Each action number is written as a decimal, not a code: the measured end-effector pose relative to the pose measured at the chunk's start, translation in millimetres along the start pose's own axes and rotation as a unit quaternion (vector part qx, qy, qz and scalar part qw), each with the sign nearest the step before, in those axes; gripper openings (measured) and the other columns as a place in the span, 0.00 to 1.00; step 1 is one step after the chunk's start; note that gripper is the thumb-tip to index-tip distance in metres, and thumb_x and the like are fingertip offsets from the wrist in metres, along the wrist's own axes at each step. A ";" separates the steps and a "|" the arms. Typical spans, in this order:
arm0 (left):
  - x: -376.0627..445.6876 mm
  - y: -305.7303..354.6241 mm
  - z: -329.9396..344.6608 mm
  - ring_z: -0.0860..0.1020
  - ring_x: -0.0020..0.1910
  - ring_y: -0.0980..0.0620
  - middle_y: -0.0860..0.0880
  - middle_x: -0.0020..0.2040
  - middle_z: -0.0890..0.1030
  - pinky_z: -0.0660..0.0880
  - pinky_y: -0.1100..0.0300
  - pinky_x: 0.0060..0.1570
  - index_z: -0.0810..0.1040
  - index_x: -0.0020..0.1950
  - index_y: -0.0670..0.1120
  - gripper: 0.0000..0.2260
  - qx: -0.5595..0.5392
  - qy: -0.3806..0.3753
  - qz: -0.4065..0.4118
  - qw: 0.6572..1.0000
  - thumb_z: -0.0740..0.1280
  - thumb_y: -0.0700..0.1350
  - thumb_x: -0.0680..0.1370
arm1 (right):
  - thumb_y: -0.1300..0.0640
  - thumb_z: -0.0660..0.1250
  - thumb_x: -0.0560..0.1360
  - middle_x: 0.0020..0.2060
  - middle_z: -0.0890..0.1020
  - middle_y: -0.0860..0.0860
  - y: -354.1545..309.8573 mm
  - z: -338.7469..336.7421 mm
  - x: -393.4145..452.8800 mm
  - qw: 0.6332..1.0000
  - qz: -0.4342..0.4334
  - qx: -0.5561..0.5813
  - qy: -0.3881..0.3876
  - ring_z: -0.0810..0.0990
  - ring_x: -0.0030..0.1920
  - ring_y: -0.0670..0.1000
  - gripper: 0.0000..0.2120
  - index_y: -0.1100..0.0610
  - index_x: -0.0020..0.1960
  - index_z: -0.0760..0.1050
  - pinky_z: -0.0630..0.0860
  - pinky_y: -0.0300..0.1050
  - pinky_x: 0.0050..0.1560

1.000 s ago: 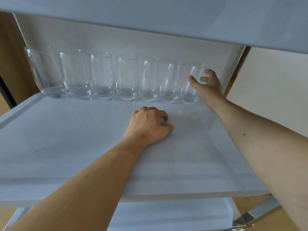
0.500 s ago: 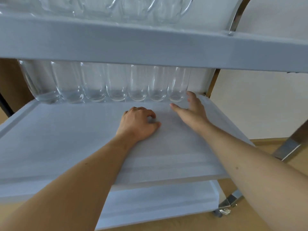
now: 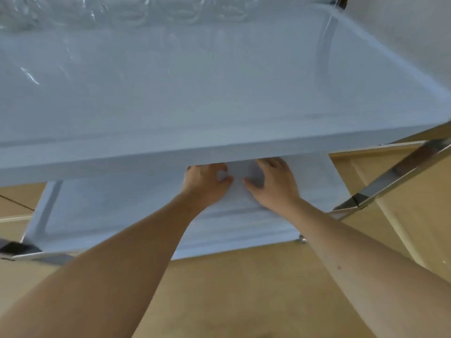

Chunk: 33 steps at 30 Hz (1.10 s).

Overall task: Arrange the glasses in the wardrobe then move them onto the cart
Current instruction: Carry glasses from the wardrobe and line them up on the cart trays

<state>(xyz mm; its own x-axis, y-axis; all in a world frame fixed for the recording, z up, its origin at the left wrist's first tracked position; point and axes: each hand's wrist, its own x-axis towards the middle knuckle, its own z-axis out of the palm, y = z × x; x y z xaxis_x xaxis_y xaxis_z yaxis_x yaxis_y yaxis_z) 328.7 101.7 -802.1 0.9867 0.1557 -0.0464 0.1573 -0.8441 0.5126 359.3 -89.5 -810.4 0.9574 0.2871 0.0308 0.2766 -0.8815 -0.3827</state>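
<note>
Since half a second ago my view has tipped down: the row of glasses on the middle shelf has gone behind the upper shelf's front edge, and my right hand has slid in close beside the left hand. Nearest me are two bare forearms over a tan floor. Both hands lie on the cart's middle shelf, thumbs nearly meeting. The left grip is loosely curled, knuckles up, pinching nothing; the right grip is spread flat, fingers straight on the shelf. Neither holds a glass. Above them the upper shelf fills most of the frame, and at its far edge I make out blurred glasses, too smeared to count; I would guess several, no more than that. I count two hands, two shelves in sight, and two metal frame pieces of the cart, one at each side. I judge a placing step is just finished and the hands are free. The next move calls for withdrawing both hands from under the upper shelf without knocking it, then fetching more glasses, if any remain.
</note>
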 end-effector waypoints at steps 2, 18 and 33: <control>-20.9 6.2 -13.5 0.77 0.63 0.44 0.50 0.60 0.82 0.74 0.53 0.63 0.78 0.66 0.59 0.18 0.030 -0.058 -0.043 0.997 0.67 0.62 0.77 | 0.40 0.66 0.78 0.74 0.70 0.55 -8.7 -13.3 -23.6 0.999 0.011 0.003 -0.036 0.64 0.75 0.59 0.33 0.56 0.77 0.66 0.58 0.51 0.77; -205.2 91.5 -223.2 0.65 0.74 0.49 0.51 0.73 0.72 0.67 0.51 0.70 0.73 0.73 0.51 0.24 0.030 -0.168 -0.055 0.984 0.70 0.56 0.78 | 0.36 0.61 0.79 0.81 0.57 0.53 -140.3 -191.6 -192.2 0.961 0.158 0.058 -0.219 0.53 0.80 0.58 0.36 0.48 0.82 0.55 0.55 0.55 0.78; -309.7 253.0 -328.8 0.65 0.75 0.47 0.49 0.75 0.69 0.67 0.47 0.71 0.71 0.75 0.51 0.27 -0.015 -0.139 0.050 0.989 0.68 0.58 0.79 | 0.44 0.65 0.78 0.74 0.68 0.51 -179.0 -395.5 -319.7 0.964 0.216 0.127 -0.088 0.66 0.75 0.57 0.30 0.49 0.78 0.64 0.67 0.56 0.72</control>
<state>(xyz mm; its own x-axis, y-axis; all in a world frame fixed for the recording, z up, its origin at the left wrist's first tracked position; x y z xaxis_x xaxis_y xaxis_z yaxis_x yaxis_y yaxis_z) 49.5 8.6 -376.2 0.9711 -0.0789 -0.2253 0.0603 -0.8322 0.5513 36.5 -171.8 -386.6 0.9435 -0.0069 -0.3313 -0.1951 -0.8198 -0.5384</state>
